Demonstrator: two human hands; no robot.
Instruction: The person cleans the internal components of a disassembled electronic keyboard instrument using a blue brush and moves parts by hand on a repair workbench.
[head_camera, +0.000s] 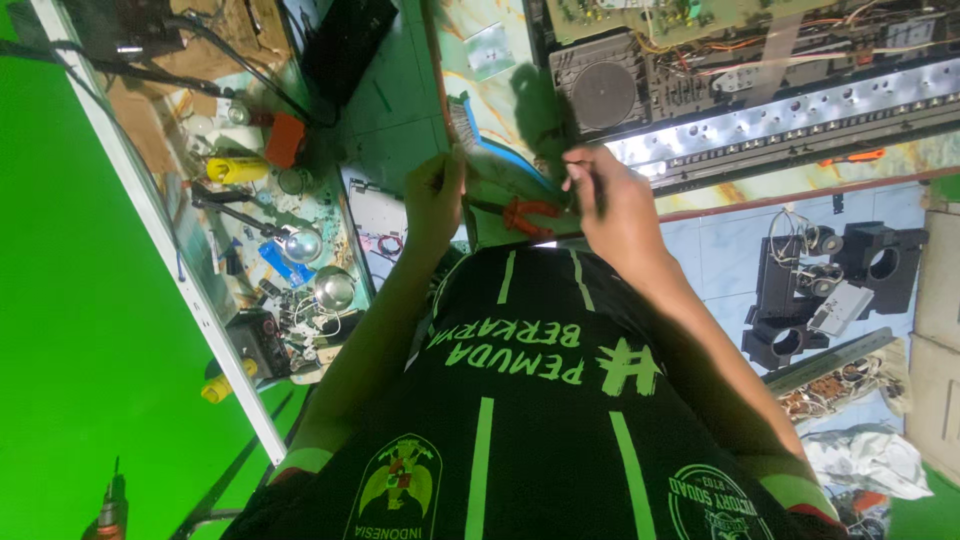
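My left hand is raised over the marbled tabletop with its fingers pinched on a small thin piece that is too blurred to identify. My right hand is closed around a thin dark tool that points down towards the table. Between the two hands, orange-handled pliers lie on the table, just left of my right hand. My dark shirt with green stripes fills the lower middle of the view and hides the table's near edge.
An open electronics chassis with circuit boards, wires and a round black part lies beyond the hands, beside a long lit metal strip. A blue-handled brush lies nearby. A cluttered shelf is at left, black speaker housings at right.
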